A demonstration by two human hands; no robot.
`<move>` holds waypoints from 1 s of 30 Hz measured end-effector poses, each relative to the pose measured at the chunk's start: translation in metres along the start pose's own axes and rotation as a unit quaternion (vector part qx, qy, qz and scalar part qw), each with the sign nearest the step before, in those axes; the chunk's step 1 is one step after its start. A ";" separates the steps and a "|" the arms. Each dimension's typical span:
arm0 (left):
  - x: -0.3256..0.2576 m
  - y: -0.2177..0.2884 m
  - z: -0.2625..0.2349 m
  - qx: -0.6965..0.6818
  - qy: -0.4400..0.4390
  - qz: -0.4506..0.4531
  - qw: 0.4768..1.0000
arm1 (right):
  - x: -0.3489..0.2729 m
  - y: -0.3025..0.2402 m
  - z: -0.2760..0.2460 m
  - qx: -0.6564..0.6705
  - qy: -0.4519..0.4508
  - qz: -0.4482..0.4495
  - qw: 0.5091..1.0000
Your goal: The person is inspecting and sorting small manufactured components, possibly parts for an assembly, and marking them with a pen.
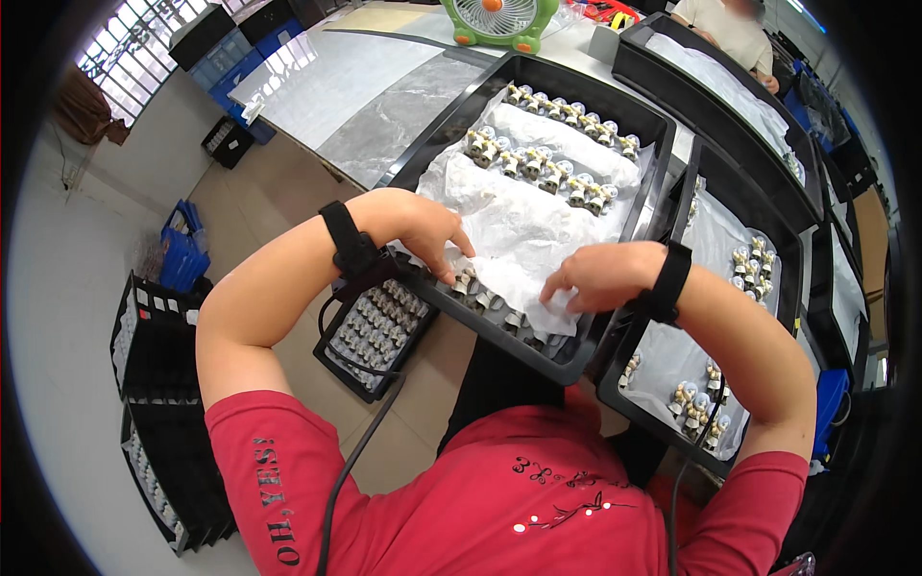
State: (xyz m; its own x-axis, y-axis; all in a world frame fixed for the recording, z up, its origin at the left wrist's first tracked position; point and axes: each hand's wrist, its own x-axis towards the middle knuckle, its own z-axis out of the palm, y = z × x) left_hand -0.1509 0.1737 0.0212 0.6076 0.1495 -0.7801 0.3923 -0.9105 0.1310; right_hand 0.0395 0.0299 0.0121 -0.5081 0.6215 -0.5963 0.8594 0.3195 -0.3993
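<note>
A black tray holds rows of small white-and-gold figurines with clear round tops. Crumpled white tissue paper lies between the rows and partly over the nearest one. At the paper's left front corner is my left hand, its fingers apart; the tips touch the paper and the nearest figurines. My right hand pinches the front right part of the sheet between thumb and fingers. Under the paper's front edge, several figurines are partly covered.
To the right stands another black tray with paper and clustered figurines. A smaller filled tray sits low on the left. Beyond are a green fan and a grey tabletop. A person is at the far right. Dark cables hang by both arms.
</note>
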 end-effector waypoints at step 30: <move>-0.023 -0.011 0.018 -0.192 0.344 0.123 0.911 | 0.001 -0.048 0.036 -0.125 0.299 0.103 0.940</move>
State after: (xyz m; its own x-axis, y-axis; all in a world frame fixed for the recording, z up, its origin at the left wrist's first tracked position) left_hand -0.1814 0.1730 0.0263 0.9466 0.2862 -0.1486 0.3193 -0.7665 0.5573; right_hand -0.0045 -0.0110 0.0056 -0.2696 0.9562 -0.1140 0.9609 0.2595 -0.0962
